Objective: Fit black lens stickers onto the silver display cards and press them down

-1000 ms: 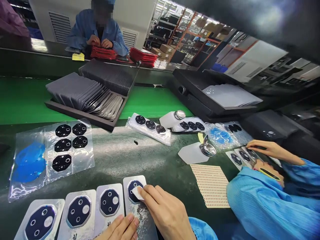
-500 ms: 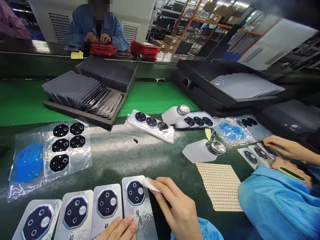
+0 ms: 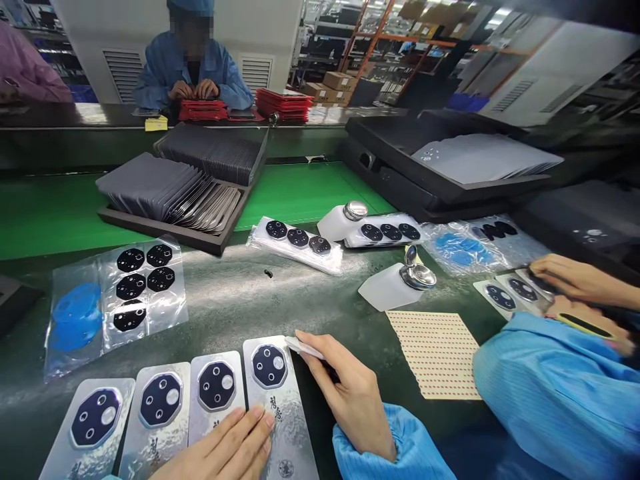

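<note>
- Workpiece: from where I stand, a silver rectangular panel with rounded corners (image 3: 293, 417) lies flat at the near edge of the scene, rightmost in a row of four. A dark blue octagonal patch (image 3: 269, 365) with pale circles occupies its far end.
- Right hand (image 3: 353, 393): thumb and forefinger are pinched on a small folded white pad (image 3: 304, 347). The pad's tip is at the panel's far right corner; contact there cannot be confirmed.
- Left hand (image 3: 230, 443): fingers lie flat, close together, gripping nothing, across the panel's left edge and the neighbouring one of three matching silver panels (image 3: 161, 400).
- Governing relation: the patch lies just left and slightly near of the pad. The panel's long axis runs far to near, its near end slanting right. The right hand is nearer to the patch.
- Edges: a narrow dark gap separates the panel from its left neighbour.
- Room: dark green tabletop (image 3: 225, 313) extends beyond the far edge and, on the right, as far as a beige sheet with rows of red marks (image 3: 435, 357). Lateral room is greater on the right.
</note>
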Demonstrator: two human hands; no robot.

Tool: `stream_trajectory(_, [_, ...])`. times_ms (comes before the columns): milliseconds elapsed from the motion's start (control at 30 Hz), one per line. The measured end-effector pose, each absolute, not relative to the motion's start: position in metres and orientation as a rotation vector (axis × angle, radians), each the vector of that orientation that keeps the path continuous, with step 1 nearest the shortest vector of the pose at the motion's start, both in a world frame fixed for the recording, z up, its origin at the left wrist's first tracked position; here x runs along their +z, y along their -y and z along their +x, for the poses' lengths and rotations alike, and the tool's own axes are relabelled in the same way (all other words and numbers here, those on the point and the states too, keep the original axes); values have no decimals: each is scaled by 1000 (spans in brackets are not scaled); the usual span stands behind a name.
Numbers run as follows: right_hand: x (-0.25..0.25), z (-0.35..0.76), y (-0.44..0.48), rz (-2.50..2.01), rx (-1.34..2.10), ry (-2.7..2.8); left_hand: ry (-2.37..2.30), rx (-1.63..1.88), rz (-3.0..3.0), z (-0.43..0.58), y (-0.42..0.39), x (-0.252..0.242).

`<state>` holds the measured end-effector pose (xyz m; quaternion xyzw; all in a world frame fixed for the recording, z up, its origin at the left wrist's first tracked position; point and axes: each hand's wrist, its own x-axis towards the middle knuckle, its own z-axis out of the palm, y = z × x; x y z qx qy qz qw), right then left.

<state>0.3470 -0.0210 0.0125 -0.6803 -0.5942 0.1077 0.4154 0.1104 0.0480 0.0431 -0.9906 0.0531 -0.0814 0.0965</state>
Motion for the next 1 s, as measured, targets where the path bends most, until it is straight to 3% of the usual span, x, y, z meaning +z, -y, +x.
stream_trajectory(1000, [45, 319, 30, -1860, -225, 2227, -76, -227, -2984, 105, -40, 38])
